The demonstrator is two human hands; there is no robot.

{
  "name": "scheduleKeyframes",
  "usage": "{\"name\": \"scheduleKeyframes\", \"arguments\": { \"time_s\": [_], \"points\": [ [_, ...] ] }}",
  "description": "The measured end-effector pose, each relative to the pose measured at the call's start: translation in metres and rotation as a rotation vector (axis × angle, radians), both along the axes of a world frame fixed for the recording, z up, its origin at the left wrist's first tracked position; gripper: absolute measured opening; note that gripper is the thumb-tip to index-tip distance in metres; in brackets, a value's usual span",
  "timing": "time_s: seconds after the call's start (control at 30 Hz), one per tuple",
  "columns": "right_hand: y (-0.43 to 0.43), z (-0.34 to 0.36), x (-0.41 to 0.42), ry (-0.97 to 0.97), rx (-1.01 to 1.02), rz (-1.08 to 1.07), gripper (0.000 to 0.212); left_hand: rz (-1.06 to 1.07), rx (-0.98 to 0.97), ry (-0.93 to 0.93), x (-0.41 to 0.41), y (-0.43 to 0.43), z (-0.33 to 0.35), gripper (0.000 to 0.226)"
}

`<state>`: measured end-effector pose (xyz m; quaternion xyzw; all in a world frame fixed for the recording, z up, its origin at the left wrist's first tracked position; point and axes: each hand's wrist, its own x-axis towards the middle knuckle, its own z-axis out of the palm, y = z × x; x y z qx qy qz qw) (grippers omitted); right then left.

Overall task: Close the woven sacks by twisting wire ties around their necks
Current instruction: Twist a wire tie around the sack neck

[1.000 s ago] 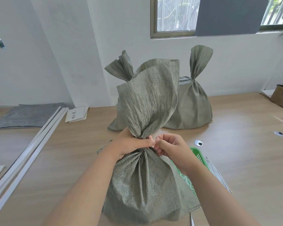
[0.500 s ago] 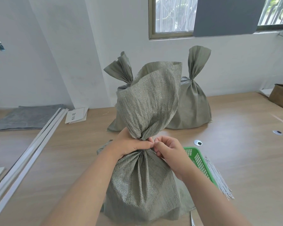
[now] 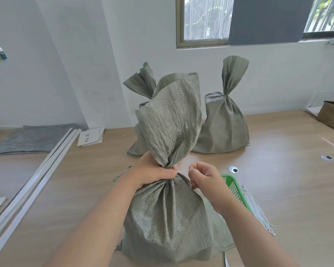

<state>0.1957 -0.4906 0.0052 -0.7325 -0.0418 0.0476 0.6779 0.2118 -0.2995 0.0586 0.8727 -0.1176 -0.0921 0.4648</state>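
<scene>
Our L hand (image 3: pixel 152 173) clamps the neck of the near sack (image 3: pixel 168 218), which stands on the table (image 3: pixel 287 189) right in front of us, top flared above the grip. R hand (image 3: pixel 204 177) sits just beside the neck, fingers curled, thumb & forefinger pinched; we can't tell if a tie's in there. Back sack (image 3: pixel 224 128) stands behind w/ twisted neck; basket (image 3: pixel 232 185) & ties (image 3: pixel 256 211) on our right.

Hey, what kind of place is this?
Probably a small packing workroom: tied woven sacks stand on a long wooden table, with a green basket and a bundle of wire ties beside the sack being closed.
</scene>
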Motion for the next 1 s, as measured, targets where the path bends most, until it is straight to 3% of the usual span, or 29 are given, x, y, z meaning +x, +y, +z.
{"name": "scheduleKeyframes", "arguments": {
  "time_s": [0.13, 0.3, 0.43, 0.57, 0.7, 0.87, 1.0],
  "points": [
    [-0.002, 0.005, -0.001, -0.133, -0.116, 0.008, 0.008, 0.005, -0.013, -0.007, -0.001, 0.0, 0.001, 0.01],
    [0.006, 0.014, 0.002, -0.389, -0.393, 0.024, 0.014, 0.022, 0.023, -0.036, -0.001, -0.003, 0.0, 0.024],
    [0.006, 0.019, 0.008, -0.554, -0.677, 0.001, 0.012, 0.006, 0.141, -0.057, 0.002, 0.0, 0.004, 0.016],
    [-0.007, 0.017, 0.012, -0.519, -0.755, -0.081, 0.018, 0.003, 0.286, -0.034, 0.007, 0.005, 0.011, 0.036],
    [-0.009, 0.016, 0.014, -0.502, -0.761, -0.121, 0.015, -0.011, 0.313, -0.019, 0.007, 0.006, 0.011, 0.039],
    [0.001, 0.026, 0.014, -0.605, -0.904, 0.089, 0.009, 0.037, 0.255, -0.013, 0.005, 0.009, 0.004, 0.023],
    [0.017, 0.036, 0.017, -0.701, -1.085, 0.227, 0.024, 0.036, 0.217, -0.069, 0.007, 0.011, 0.001, 0.026]
  ]
}}
